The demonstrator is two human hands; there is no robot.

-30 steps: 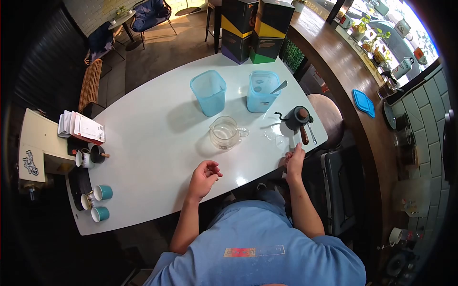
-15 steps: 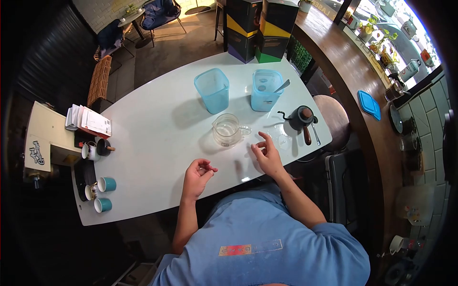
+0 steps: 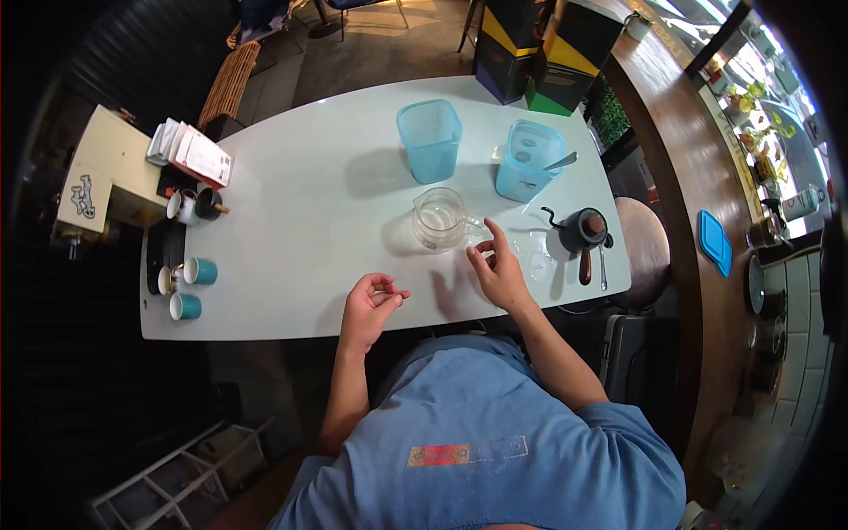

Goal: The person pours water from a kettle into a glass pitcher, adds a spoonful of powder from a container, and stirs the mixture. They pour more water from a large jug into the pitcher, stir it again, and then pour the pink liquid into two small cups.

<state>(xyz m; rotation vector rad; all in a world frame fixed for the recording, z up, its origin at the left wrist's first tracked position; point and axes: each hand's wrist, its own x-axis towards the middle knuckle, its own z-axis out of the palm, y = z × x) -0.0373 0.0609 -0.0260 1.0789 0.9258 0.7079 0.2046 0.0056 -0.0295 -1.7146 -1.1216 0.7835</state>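
Evidently, the glass jug stands upright on the tabletop, and the right hand is open beside its handle, thumb and forefinger apart; whether a fingertip touches the glass, I cannot tell. The left hand is half open, loosely curled on the near side of the jug, with nothing visible in it. A good hold would bring finger and thumb squarely round the handle, the left hand steadying the body, keeping the jug level and clear of the dark kettle to its right. Beyond the jug are two blue containers. The black boxes farther beyond and the cabinet logo far to its left bear markings I cannot read.
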